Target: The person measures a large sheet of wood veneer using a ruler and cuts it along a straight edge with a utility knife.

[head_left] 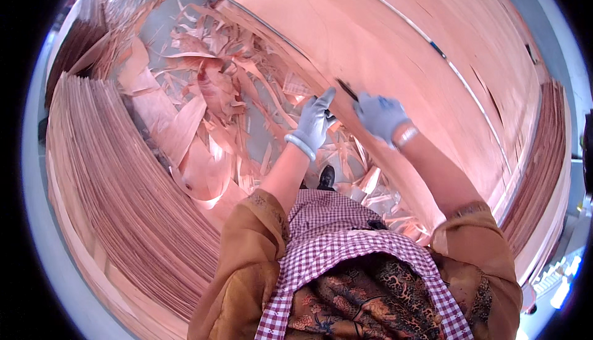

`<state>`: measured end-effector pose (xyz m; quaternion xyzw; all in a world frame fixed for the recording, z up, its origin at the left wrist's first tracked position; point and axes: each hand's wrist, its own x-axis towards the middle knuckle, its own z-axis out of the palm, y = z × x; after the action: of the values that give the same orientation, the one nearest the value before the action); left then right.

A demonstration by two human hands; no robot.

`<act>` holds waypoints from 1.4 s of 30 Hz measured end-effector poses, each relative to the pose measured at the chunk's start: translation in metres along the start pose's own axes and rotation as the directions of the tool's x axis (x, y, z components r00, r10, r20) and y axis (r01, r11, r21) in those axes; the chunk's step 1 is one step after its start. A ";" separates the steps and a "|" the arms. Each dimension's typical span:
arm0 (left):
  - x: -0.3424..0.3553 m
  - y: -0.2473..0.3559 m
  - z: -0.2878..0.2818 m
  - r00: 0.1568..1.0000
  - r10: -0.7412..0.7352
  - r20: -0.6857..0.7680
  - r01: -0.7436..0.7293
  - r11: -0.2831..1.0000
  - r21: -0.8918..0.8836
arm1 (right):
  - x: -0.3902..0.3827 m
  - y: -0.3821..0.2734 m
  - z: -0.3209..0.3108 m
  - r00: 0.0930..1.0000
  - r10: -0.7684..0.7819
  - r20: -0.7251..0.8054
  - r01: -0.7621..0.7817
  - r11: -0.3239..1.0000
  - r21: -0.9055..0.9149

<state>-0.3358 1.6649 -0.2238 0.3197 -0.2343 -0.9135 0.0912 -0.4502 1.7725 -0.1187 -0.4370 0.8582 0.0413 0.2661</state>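
Note:
A large, thin, pinkish wood veneer sheet [395, 50] lies on top of the stack in front of me. My left hand [314, 122], in a pale grey glove, is at the sheet's near-left edge, with its thumb and fingers closed around that edge. My right hand [381, 117], gloved the same way and slightly blurred, is over the sheet just to the right. It grips a slim dark tool [347, 89] that looks like a knife, its tip pointing up and left. The fingers hide most of its handle.
Torn veneer strips [216, 87] cover the floor left of the sheet. A tall veneer stack [123, 198] stands at my left, another [540, 155] at the right. Across the big sheet lies a thin white rod [407, 22] with a dark blue band. My shoe [327, 177] is among scraps.

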 end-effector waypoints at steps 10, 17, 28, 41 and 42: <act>0.010 -0.042 0.001 0.999 0.038 0.019 -0.034 0.984 -0.172 | -0.107 0.055 0.026 0.998 0.043 0.035 -0.046 0.995 0.083; -0.012 -0.044 -0.001 0.980 -0.082 0.180 0.103 0.989 -0.110 | -0.044 0.026 0.001 1.000 0.020 -0.020 -0.020 1.000 0.008; -0.052 -0.066 -0.004 0.992 0.100 0.079 -0.107 0.990 0.094 | -0.071 0.050 0.024 1.000 -0.006 -0.007 0.006 0.999 -0.043; -0.088 -0.217 0.102 0.971 0.219 -0.101 -0.172 0.923 0.345 | -0.281 0.176 0.113 0.993 0.118 -0.029 -0.115 0.988 0.100; -0.086 -0.217 0.099 0.958 0.240 -0.159 -0.167 0.913 0.373 | -0.287 0.181 0.114 0.995 0.088 -0.045 -0.083 0.990 0.113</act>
<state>-0.3345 1.9180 -0.2147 0.3953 -0.4173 -0.8044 0.1501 -0.4049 2.1274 -0.1038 -0.3852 0.8835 -0.0061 0.2665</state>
